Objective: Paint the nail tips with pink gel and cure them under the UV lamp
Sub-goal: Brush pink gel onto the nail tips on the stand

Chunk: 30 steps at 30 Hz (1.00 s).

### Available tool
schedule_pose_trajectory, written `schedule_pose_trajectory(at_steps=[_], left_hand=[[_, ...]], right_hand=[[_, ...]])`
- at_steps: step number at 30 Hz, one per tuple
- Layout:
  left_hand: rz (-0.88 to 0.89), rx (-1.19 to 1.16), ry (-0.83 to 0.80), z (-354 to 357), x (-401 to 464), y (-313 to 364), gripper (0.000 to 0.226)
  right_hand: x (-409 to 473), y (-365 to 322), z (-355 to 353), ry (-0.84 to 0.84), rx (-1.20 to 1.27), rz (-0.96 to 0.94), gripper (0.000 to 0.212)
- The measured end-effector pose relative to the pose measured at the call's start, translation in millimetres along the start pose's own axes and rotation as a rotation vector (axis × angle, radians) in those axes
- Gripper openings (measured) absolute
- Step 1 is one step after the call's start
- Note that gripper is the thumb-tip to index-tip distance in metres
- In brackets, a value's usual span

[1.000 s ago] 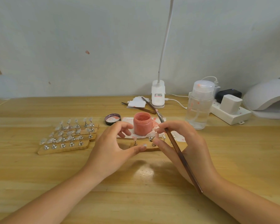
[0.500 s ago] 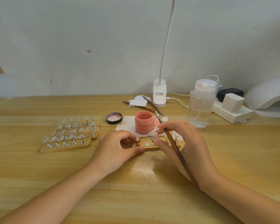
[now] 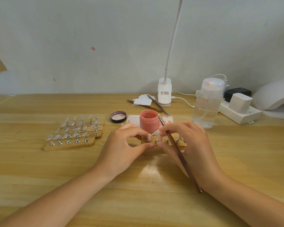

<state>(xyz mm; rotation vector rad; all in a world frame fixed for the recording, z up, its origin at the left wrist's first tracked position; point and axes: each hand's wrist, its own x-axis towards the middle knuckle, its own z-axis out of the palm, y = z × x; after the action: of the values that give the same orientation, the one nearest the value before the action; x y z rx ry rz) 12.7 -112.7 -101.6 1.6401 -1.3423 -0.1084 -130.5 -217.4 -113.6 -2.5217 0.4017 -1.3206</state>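
seating a nail tip (image 3: pixel 149 136) on the wooden holder strip (image 3: pixel 161 144), left hand (image 3: pixel 121 149) pinching it, right hand (image 3: pixel 189 141) curled round the brush (image 3: pixel 179 153) and steadying; best kept bristles-up, clear of the open pink gel jar (image 3: pixel 148 121) just behind; uv lamp (image 3: pixel 275 97) far right on the desk (image 3: pixel 39 169), bottle (image 3: pixel 206 105) and power strip (image 3: pixel 239 112) between.

A pale grey-white wall (image 3: pixel 105 38) fills the upper half of the frame, marked by a small pink smudge (image 3: pixel 93 48) left of centre. Below it a light wooden table (image 3: pixel 39 169) spans the whole width, its grain running sideways. A bright glare patch (image 3: pixel 150 169) shines on the tabletop near lower centre.
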Motion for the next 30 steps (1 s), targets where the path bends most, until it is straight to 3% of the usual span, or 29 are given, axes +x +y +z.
schedule_pose_trajectory(at_steps=[8,13,23,30], left_hand=[[-0.022,-0.073,-0.001,1,1,0,0.014],[-0.041,-0.107,-0.012,1,1,-2,0.017],[-0.017,-0.055,-0.009,0,2,-4,0.026],[-0.027,-0.1,-0.009,1,2,-4,0.015]], right_hand=[[1,-15,-10,0.086,0.091,0.002,0.024],[-5,-17,-10,0.016,0.274,-0.002,0.055],[-8,-15,-8,-0.004,0.302,-0.002,0.058],[-4,-16,-6,-0.023,0.24,-0.004,0.051]])
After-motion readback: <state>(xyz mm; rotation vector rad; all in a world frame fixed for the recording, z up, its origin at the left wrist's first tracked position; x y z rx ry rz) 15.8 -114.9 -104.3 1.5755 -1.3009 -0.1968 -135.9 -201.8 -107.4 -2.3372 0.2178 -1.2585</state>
